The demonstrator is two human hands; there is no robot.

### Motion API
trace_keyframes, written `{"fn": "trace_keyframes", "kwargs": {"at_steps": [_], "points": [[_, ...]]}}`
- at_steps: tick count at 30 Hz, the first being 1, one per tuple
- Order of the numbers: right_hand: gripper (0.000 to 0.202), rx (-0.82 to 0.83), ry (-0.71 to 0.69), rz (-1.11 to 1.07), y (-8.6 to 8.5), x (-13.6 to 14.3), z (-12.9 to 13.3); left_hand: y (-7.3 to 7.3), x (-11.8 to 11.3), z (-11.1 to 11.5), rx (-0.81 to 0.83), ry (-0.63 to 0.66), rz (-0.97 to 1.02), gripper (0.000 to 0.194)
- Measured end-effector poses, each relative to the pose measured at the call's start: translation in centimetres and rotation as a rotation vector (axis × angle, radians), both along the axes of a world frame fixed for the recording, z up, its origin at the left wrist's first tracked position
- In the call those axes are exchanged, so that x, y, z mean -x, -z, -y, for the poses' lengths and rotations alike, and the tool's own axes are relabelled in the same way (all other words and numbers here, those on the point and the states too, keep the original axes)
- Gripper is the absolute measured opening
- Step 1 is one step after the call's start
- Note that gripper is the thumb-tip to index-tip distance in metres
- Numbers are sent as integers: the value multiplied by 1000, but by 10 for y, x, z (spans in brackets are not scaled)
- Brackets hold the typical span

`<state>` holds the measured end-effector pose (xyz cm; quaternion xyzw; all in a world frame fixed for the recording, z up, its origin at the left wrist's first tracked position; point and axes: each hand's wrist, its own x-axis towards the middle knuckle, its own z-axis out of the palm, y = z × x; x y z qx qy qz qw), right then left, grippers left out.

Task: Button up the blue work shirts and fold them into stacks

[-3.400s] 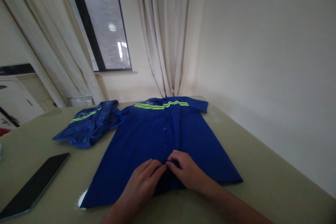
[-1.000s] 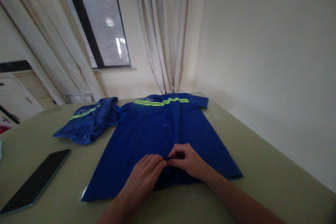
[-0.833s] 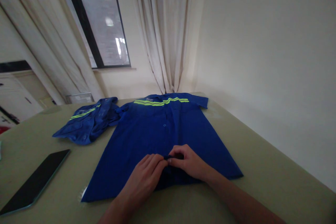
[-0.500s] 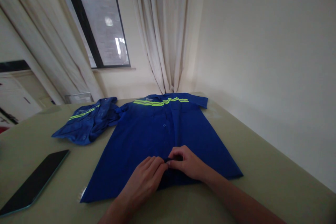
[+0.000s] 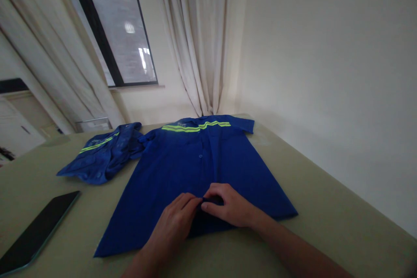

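Note:
A blue short-sleeved work shirt (image 5: 169, 169) with yellow-green stripes across its chest lies spread on the table, collar at the far end and hem towards me. Low on its front opening, my left hand (image 5: 177, 217) pinches the cloth, fingertips pressed together. Right beside it, my right hand (image 5: 228, 204) grips the same front edge between thumb and curled fingers. The fingertips of both hands almost meet. Whether a button sits between them is hidden. Higher up the front, one small button shows.
A second blue striped garment (image 5: 100, 152) lies crumpled at the left, close to the shirt's sleeve. Nearer me is a dark flat tablet-like object (image 5: 39, 230). The greenish table (image 5: 312, 208) borders a pale wall on the right; curtains (image 5: 202, 43) hang behind it.
The view has shifted slightly, so the table and garments sit a little further left. Both hands keep hold of the shirt front; the right fingers have moved slightly over the cloth edge.

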<state>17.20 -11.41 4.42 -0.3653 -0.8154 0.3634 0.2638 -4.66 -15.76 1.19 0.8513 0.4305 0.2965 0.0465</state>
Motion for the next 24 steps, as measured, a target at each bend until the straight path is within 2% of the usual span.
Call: {"fn": "trace_keyframes", "kwargs": {"at_steps": [2, 3, 8, 12, 15, 20, 24], "points": [[40, -13, -8, 5, -1, 1, 1, -2, -1, -1, 95, -45, 101, 28], [42, -24, -3, 7, 0, 1, 1, -4, -1, -2, 148, -54, 153, 26], [16, -40, 28, -63, 6, 7, -2, -15, -2, -3, 404, -69, 336, 15], [10, -6, 76, -115, 4, 8, -3, -19, 2, -6, 574, -134, 455, 19], [11, 5, 77, -128, 0, 8, -2, -18, 5, -9, 695, -106, 554, 23], [11, -9, 50, -151, -3, 6, -1, -17, 6, -11, 716, -111, 662, 24], [8, -1, -2, -118, -1, 4, -2, -20, 6, -10, 696, -19, 579, 20]]}}
